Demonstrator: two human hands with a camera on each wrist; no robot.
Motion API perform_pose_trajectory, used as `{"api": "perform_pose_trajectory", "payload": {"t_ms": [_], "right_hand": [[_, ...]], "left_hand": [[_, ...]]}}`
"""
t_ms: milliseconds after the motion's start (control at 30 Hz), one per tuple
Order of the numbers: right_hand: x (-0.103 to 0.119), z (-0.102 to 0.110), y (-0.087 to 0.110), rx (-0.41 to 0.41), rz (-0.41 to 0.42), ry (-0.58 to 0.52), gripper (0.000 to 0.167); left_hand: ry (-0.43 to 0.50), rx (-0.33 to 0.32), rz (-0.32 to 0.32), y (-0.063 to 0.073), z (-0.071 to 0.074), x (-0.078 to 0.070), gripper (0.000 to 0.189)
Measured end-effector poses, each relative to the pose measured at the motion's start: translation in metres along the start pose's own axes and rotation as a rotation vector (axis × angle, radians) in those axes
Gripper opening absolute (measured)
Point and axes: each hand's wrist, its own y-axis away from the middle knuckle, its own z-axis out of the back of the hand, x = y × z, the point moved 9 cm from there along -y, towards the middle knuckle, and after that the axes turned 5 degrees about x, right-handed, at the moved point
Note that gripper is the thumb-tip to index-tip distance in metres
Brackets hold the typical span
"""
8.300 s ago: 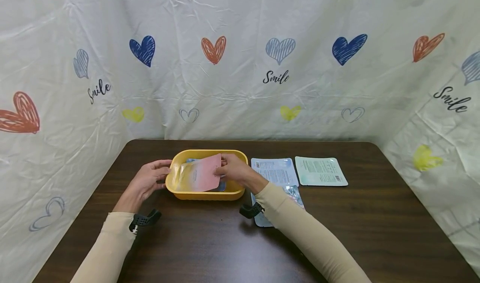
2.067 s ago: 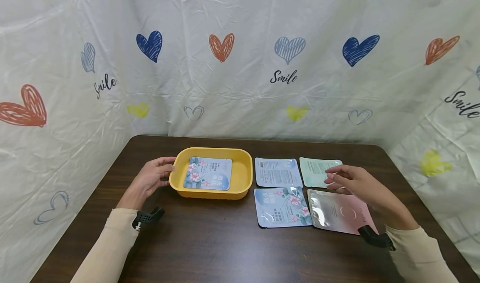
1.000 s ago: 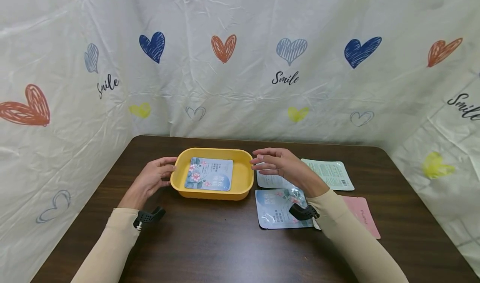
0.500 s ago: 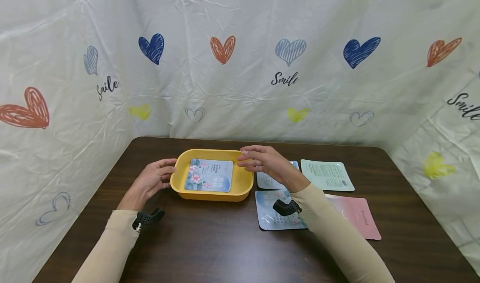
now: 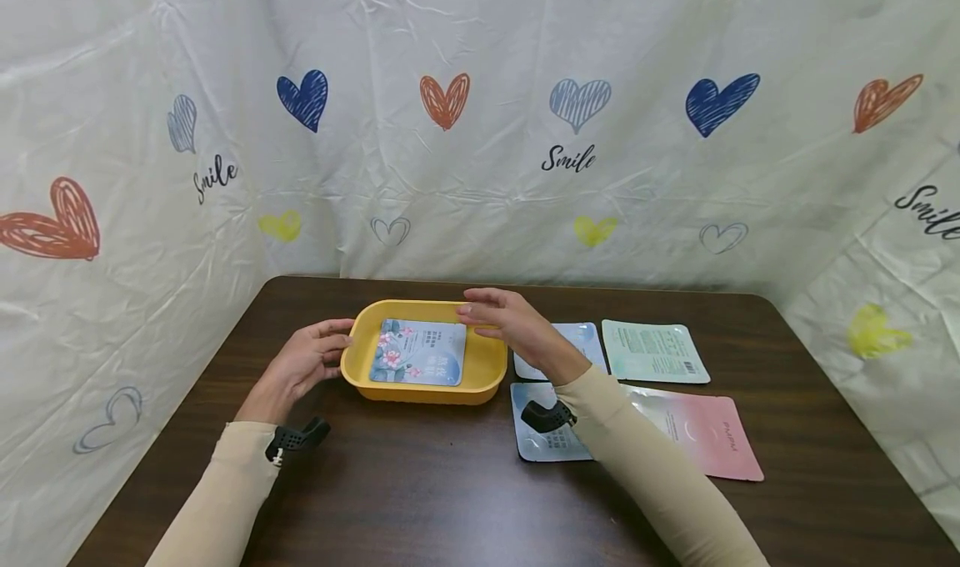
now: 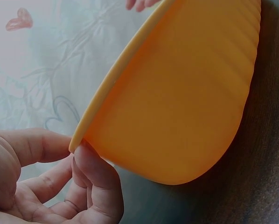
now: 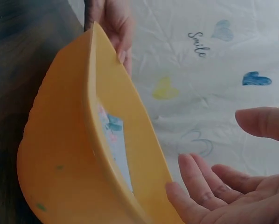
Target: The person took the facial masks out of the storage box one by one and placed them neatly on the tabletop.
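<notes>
My left hand (image 5: 303, 358) pinches the left rim of a yellow plastic basin (image 5: 427, 394); the left wrist view shows thumb and finger on either side of the rim (image 6: 98, 100). Flat inside lies a blue sheet mask packet (image 5: 418, 352) with pink flowers. Over the basin's right end hovers my right hand (image 5: 510, 321), holding nothing, its fingers loosely extended and thumb apart in the right wrist view. To the right lie a pale blue packet (image 5: 588, 342), a green one (image 5: 654, 352), a blue one (image 5: 547, 444) and a pink-and-silver one (image 5: 723, 438). My right forearm partly covers several.
Everything stands on a dark brown wooden table (image 5: 420, 492). A white curtain (image 5: 495, 200) with hearts and "Smile" prints hangs behind it and at both sides. Each wrist wears a black strap, such as the left strap (image 5: 296, 438).
The pink packet has gone from the basin to the table at right. My right hand let go of it and came back left over the basin. My left hand stays at the rim.
</notes>
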Motion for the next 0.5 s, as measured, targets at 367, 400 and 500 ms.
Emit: {"api": "perform_pose_trajectory", "payload": {"t_ms": [367,400,500], "right_hand": [[-0.014,-0.015,-0.013,-0.114,-0.066,-0.035,0.061],[-0.016,-0.017,-0.015,-0.121,-0.081,-0.026,0.061],[-0.023,-0.021,-0.019,-0.143,-0.129,-0.007,0.060]], "left_hand": [[0.001,-0.015,0.006,0.000,0.000,0.000,0.052],[0.000,-0.017,0.006,0.000,0.000,0.000,0.052],[-0.001,-0.016,0.003,0.000,-0.001,0.000,0.052]]}}
